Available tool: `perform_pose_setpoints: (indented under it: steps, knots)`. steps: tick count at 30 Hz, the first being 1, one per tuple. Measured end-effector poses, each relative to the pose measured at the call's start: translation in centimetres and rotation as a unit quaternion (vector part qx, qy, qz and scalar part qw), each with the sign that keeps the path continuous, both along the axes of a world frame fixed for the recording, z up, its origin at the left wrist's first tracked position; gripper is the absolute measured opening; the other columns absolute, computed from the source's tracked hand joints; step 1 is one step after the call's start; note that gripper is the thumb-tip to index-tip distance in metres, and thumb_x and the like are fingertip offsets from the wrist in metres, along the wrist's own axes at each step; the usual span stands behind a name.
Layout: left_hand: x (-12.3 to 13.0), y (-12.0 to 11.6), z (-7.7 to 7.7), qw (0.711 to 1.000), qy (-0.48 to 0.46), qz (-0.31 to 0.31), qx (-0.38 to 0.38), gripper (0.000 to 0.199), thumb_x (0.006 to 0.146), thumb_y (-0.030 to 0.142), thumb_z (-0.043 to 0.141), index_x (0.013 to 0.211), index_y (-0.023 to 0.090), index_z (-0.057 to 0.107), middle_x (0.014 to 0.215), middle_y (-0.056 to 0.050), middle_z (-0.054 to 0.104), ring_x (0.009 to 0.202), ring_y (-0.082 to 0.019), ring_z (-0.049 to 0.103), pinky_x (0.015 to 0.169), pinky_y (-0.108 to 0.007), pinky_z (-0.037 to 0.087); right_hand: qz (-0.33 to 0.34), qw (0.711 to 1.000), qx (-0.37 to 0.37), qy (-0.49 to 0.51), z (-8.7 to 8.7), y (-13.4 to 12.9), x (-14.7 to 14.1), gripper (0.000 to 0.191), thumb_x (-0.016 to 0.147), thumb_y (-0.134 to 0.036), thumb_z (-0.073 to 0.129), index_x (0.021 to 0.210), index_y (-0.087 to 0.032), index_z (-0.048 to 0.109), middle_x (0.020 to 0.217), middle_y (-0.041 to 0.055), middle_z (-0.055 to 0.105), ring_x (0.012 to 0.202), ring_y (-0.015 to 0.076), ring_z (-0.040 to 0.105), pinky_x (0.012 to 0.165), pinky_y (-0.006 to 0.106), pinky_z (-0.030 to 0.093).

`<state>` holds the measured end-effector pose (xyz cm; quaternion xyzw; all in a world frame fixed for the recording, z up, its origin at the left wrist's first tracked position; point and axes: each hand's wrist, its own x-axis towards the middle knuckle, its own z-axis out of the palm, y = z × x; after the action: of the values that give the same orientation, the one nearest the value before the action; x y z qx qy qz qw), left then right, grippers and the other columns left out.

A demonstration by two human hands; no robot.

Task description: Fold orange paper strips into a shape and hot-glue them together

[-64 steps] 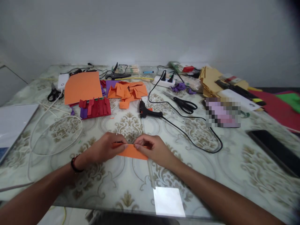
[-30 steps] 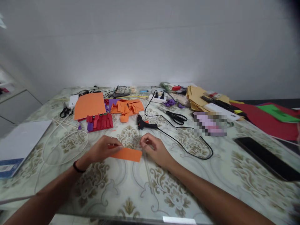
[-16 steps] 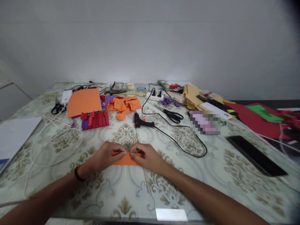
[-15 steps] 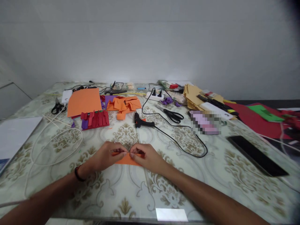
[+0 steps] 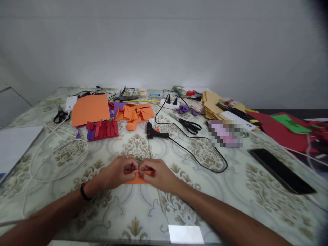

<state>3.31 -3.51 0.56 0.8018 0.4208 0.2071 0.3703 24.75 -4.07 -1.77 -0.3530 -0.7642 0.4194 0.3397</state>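
Observation:
A strip of orange paper lies low over the table in front of me, partly covered by my fingers. My left hand pinches its upper edge, thumb against fingertips. Close beside it, my right hand pinches the same edge, and the two hands' fingertips nearly meet at the middle of the strip. Beyond the hands lies a black glue gun with its cord trailing right. Folded orange paper pieces and a row of folded red paper pieces lie farther back.
Black-handled scissors lie right of the glue gun; another pair is at the left. A white power strip sits at the back. A phone rests at right. Orange sheets are stacked at left, near a looped white cable.
Both hands stay on the orange strip. Their fingers have curled in more tightly, and the fingertips have shifted slightly left and closer to each other along the edge.

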Motion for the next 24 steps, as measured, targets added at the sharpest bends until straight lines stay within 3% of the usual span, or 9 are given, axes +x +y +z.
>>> perform_pose_setpoints:
  steps: [9,16,20,24]
  knots:
    - [-0.5,0.9,0.2,0.993,-0.038,0.017,-0.108,0.006,0.080,0.017,0.059,0.079,0.016,0.064,0.079,-0.001,0.064,0.067,-0.012,0.056,0.060,-0.021,0.045,-0.018,0.999,-0.041,0.017,0.6,0.7,0.9,0.012,0.074,-0.008,0.058,0.073,-0.019,0.064,0.072,-0.0018,0.067,0.067,0.0135,0.059,0.068,0.023,0.045]
    - [-2.5,3.0,0.8,0.996,-0.040,-0.001,-0.086,0.012,0.083,0.026,0.062,0.078,0.015,0.065,0.080,-0.001,0.064,0.070,-0.012,0.056,0.067,-0.023,0.046,-0.037,0.995,-0.091,0.025,0.8,1.9,1.8,0.005,0.080,-0.019,0.063,0.075,-0.018,0.064,0.070,-0.0006,0.064,0.067,0.0142,0.057,0.066,0.025,0.044]
    - [-3.7,4.1,1.1,0.991,-0.058,-0.005,-0.123,0.019,0.084,0.032,0.066,0.079,0.015,0.063,0.076,0.000,0.061,0.066,-0.011,0.056,0.064,-0.022,0.046,-0.048,0.993,-0.098,0.033,0.5,2.2,2.1,0.007,0.081,-0.023,0.064,0.077,-0.018,0.063,0.070,-0.0012,0.062,0.067,0.0142,0.057,0.066,0.025,0.043]
    - [-3.9,4.2,0.6,0.983,-0.106,0.041,-0.145,0.024,0.088,0.039,0.064,0.083,0.016,0.060,0.073,0.000,0.061,0.064,-0.012,0.057,0.060,-0.023,0.047,-0.061,0.994,-0.088,0.037,0.2,2.3,2.3,0.012,0.086,-0.028,0.062,0.079,-0.018,0.062,0.072,-0.0007,0.062,0.069,0.0146,0.056,0.066,0.026,0.043]
